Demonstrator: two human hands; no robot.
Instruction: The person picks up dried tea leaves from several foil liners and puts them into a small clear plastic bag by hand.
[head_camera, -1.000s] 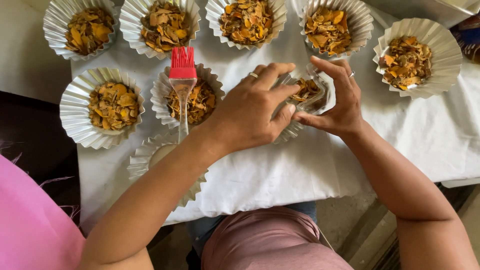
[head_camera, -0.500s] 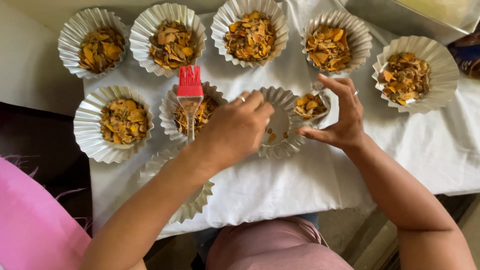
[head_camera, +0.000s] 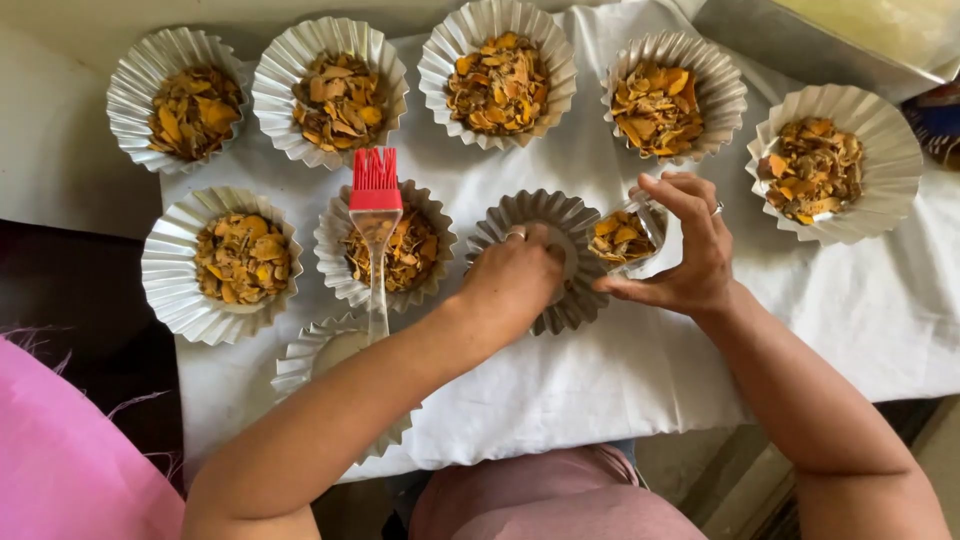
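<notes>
Right hand (head_camera: 685, 255) seemingly tilts glass (head_camera: 625, 235) over mould (head_camera: 545, 225).

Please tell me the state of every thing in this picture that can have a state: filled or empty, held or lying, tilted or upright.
left hand: pressing inside the dark fluted mould
dark fluted mould: almost empty, flat on the white cloth
right hand: holding the small clear cup
small clear cup: tilted over the mould's rim, holding orange flakes
seven silver fluted moulds: filled with flakes
red silicone brush: lying, handle in the near mould
near mould: no flakes inside
</notes>
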